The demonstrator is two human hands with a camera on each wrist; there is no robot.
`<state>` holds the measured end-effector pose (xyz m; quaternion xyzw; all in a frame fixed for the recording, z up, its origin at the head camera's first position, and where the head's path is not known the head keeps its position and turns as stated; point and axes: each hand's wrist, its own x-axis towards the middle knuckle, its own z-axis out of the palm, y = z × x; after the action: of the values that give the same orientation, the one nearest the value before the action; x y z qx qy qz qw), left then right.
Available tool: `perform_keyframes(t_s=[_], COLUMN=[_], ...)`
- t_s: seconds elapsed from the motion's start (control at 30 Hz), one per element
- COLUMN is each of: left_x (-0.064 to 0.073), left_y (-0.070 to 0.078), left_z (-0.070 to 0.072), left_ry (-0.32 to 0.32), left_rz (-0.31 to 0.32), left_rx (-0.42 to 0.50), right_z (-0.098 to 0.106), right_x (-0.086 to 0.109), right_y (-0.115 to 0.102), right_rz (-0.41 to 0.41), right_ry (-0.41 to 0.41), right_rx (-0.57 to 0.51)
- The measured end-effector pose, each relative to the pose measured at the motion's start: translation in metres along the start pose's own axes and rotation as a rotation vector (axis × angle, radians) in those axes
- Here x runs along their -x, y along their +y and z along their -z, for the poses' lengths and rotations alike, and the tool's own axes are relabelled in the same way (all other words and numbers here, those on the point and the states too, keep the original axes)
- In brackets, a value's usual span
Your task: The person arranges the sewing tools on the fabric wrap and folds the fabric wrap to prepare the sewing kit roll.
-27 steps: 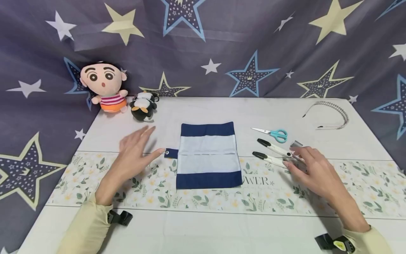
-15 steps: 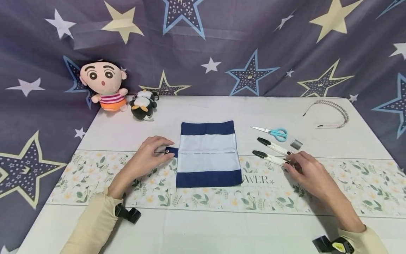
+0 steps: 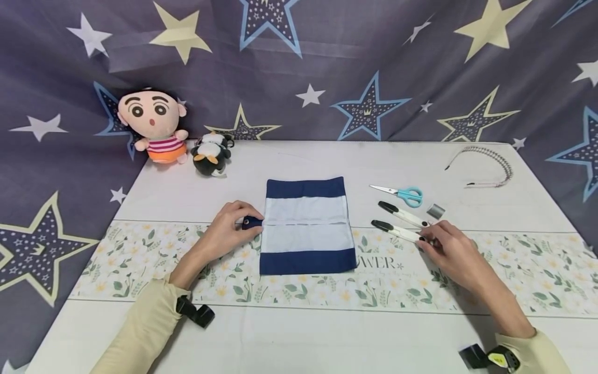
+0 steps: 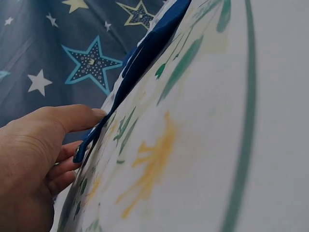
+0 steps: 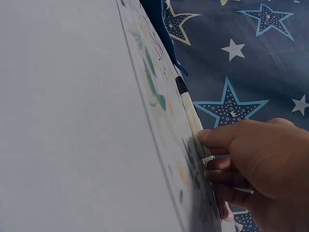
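A flat cloth case (image 3: 306,239), light blue with navy bands, lies mid-table with a navy snap tab (image 3: 252,222) on its left side. My left hand (image 3: 231,228) pinches this tab between thumb and fingers close to the case's edge. In the left wrist view, the thumb meets the navy strap (image 4: 145,58). To the right, two white markers with black caps lie side by side. My right hand (image 3: 455,254) holds the tail end of the nearer marker (image 3: 394,231); the farther marker (image 3: 402,214) lies just beyond. The right wrist view shows the thumb on the white barrel (image 5: 193,116).
Blue-handled scissors (image 3: 399,195) and a small grey cylinder (image 3: 436,210) lie behind the markers. A headband (image 3: 497,163) is at the back right. A boy doll (image 3: 156,130) and a penguin plush (image 3: 211,155) sit at the back left, before a star-patterned curtain (image 3: 289,72).
My left hand has moved right and down from beside the tab and closed its fingers on it. The right hand has shifted slightly left, off the grey cylinder, and stays at the nearer marker.
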<state>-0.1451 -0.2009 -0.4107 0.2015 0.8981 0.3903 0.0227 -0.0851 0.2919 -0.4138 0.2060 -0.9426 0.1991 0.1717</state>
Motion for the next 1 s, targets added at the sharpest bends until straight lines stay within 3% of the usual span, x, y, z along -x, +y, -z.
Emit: perform_keyframes(t_s=[0.33,0.7,1.0], left_x=[-0.002,-0.002,-0.003], left_y=[-0.005,-0.004,-0.005], left_z=[-0.005,-0.006,-0.008], left_ry=[0.04,0.047,0.046], left_rz=[-0.027,-0.025,-0.037], left_rx=[-0.01,-0.001,0.012], right_z=[-0.002,0.004,0.006], right_x=[-0.002,-0.01,-0.018], right_y=[0.003,-0.004,-0.004], right_rz=[0.029,-0.133,-0.18], right_ry=[0.016,-0.091,0.015], right_rx=[-0.016,-0.112,-0.358])
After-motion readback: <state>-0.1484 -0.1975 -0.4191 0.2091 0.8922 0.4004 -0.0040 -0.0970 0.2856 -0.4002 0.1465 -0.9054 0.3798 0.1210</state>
